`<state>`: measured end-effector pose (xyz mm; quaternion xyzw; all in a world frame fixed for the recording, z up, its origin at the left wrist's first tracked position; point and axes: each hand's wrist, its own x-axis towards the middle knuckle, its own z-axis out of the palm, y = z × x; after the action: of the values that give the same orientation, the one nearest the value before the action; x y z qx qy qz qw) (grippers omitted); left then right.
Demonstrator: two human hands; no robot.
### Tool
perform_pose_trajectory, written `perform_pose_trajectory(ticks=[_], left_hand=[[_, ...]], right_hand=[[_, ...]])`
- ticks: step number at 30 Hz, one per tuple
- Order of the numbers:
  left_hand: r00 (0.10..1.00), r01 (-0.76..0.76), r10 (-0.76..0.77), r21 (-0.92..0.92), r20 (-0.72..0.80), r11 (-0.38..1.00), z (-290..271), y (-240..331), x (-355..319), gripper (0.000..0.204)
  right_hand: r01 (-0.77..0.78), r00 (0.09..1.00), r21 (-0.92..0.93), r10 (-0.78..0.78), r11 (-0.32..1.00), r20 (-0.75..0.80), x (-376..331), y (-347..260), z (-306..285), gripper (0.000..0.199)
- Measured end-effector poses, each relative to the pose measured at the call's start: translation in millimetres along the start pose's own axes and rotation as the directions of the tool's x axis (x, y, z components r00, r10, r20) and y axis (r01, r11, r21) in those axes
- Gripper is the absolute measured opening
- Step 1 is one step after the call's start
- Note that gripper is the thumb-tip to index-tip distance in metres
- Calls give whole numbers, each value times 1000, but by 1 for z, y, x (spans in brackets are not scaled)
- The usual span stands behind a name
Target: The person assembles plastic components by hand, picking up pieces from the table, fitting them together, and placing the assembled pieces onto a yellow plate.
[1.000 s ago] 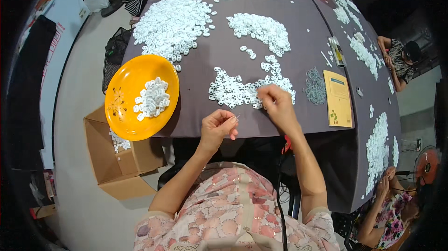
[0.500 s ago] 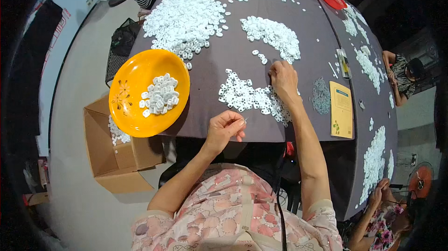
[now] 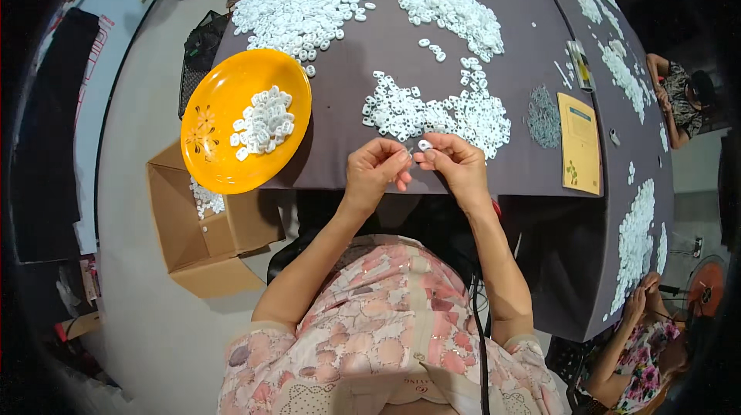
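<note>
Just over the table's near edge, my two hands meet almost fingertip to fingertip. My left hand [image 3: 373, 173] is closed in a pinch on a thin, small metal-looking piece [image 3: 410, 150], too fine to make out fully. Between thumb and fingers my right hand [image 3: 461, 173] grips a small white plastic piece [image 3: 424, 145] with a dark hole. Right beyond the hands spreads a pile of similar white pieces [image 3: 401, 110], some with dark openings. To the left, a yellow oval plate [image 3: 220, 79] with a flower pattern bears a heap of white pieces.
Larger white heaps [image 3: 301, 2] lie farther back on the grey-covered table [image 3: 340, 106]. A tangle of thin grey metal bits [image 3: 544, 118] sits beside a yellow booklet [image 3: 579, 141]. Below the plate stands an open cardboard box [image 3: 181, 230]. Other people [image 3: 637, 338] sit at the right side.
My right hand has come back from the white piles toward my left hand and now holds a white piece. My left hand keeps its pinch. The view has shifted slightly.
</note>
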<state>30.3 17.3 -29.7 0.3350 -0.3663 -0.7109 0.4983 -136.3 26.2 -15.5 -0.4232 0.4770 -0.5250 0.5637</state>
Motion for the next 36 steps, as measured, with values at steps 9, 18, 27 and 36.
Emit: perform_pose_trajectory(ticks=[9,18,27,36], left_hand=[[1000,13,-13,54,0,998,2,-2,-3,14],[1000,14,-14,71,10,997,5,4,-2,12],[999,22,-24,48,36,999,1,3,0,13],[999,31,-32,30,39,999,0,3,0,13]], right_hand=[[-8,999,-28,6,1000,-54,-6,4,6,21],[33,999,-112,-32,993,10,-6,2,7,14],[52,986,-59,-42,997,159,-14,0,8,17],[77,994,-229,-56,970,96,-11,6,8,14]])
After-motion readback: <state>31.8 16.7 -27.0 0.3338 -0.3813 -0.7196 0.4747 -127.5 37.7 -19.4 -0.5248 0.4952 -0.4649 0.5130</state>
